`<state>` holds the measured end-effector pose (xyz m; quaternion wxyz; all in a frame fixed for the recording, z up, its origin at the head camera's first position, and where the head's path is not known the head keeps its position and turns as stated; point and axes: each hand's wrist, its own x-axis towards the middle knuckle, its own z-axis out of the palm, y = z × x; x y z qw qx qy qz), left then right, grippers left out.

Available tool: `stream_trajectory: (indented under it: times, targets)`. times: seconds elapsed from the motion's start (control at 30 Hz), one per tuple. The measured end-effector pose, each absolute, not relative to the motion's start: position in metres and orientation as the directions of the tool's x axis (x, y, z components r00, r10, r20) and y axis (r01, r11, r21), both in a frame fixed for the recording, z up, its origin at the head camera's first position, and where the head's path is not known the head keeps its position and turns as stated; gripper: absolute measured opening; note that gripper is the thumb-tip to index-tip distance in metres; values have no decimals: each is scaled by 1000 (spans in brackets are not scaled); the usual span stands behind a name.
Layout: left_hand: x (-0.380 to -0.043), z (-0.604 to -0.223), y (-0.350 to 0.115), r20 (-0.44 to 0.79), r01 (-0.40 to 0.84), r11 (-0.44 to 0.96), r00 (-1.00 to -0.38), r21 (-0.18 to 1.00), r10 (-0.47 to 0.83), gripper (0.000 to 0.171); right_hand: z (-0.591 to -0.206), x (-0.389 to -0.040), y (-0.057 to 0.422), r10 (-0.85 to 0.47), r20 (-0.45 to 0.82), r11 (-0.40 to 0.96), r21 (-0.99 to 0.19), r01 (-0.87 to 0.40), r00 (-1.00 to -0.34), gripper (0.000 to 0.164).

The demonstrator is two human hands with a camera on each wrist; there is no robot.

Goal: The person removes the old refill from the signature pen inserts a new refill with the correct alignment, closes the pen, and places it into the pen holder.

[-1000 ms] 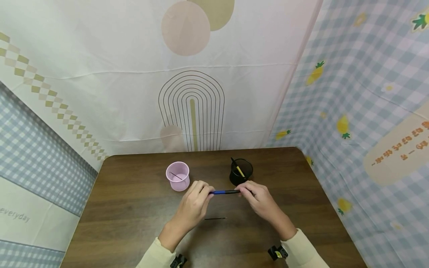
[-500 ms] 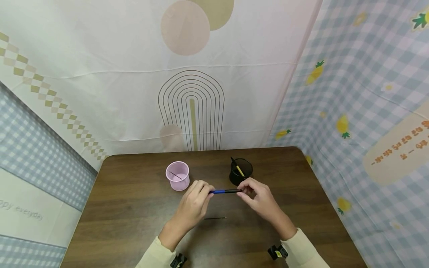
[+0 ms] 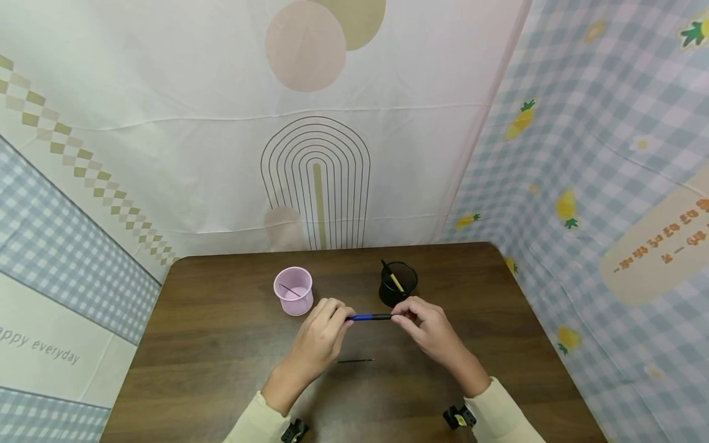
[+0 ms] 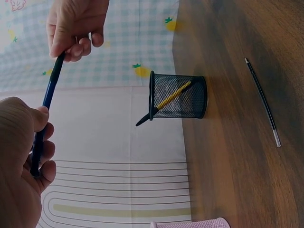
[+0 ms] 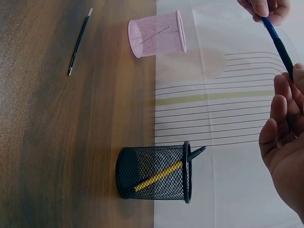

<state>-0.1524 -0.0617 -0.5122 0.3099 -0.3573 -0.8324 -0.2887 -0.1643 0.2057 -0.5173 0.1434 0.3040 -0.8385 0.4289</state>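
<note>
A blue pen (image 3: 365,317) with a black grip section is held level above the table, one end in each hand. My left hand (image 3: 322,335) wraps its fingers round the blue end; in the left wrist view that end (image 4: 39,152) lies across the curled fingers. At the black end, my right hand (image 3: 431,329) pinches the pen between thumb and fingertips, which cover its tip. Below the hands a thin dark pen refill (image 3: 356,360) lies on the table, with a pale end visible in the left wrist view.
A pink mesh cup (image 3: 295,306) stands behind my left hand, a thin dark refill (image 3: 290,290) leaning inside. Behind my right hand is a black mesh cup (image 5: 154,173) with a yellow-and-black pen (image 5: 161,175) slanting out. The wooden table (image 3: 221,344) meets a printed cloth backdrop.
My right fingers have shifted slightly at the pen's black end, lifting a little and then settling. The left hand, both cups and the refill on the table stay put.
</note>
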Motion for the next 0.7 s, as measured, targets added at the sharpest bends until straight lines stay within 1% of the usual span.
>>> stream_trajectory:
  times: [0.07,0.1,0.17,0.27,0.37,0.47,0.57,0.7]
  targets:
    - [-152,-512,-62,721,774,578,-554,260,416,8,-517,-164,206,-390,479,461,-638,-617,-786,3]
    - [-152,-512,-62,722,774,577,-553,261,416,8,-516,-163,205,-392,469,467,-640,-610,-792,2]
    - [-152,-512,-62,722,774,575,-554,264,415,8,-515,-162,205,-390,447,478,-649,-592,-805,4]
    - [-152,-512,-62,721,774,573,-556,269,413,8,-514,-162,205,-387,425,487,-660,-573,-818,13]
    - [-152,-513,-62,719,773,572,-560,274,412,8,-515,-162,205,-396,459,470,-643,-605,-796,26]
    - [-153,-513,-62,716,771,571,-565,281,410,8,-517,-164,204,-401,527,442,-605,-662,-749,33]
    - [-152,-513,-62,713,771,569,-568,286,411,8,-517,-165,204,-393,566,430,-584,-689,-725,33]
    - [-152,-513,-63,710,771,568,-571,290,412,8,-517,-165,203,-386,573,435,-578,-690,-723,30]
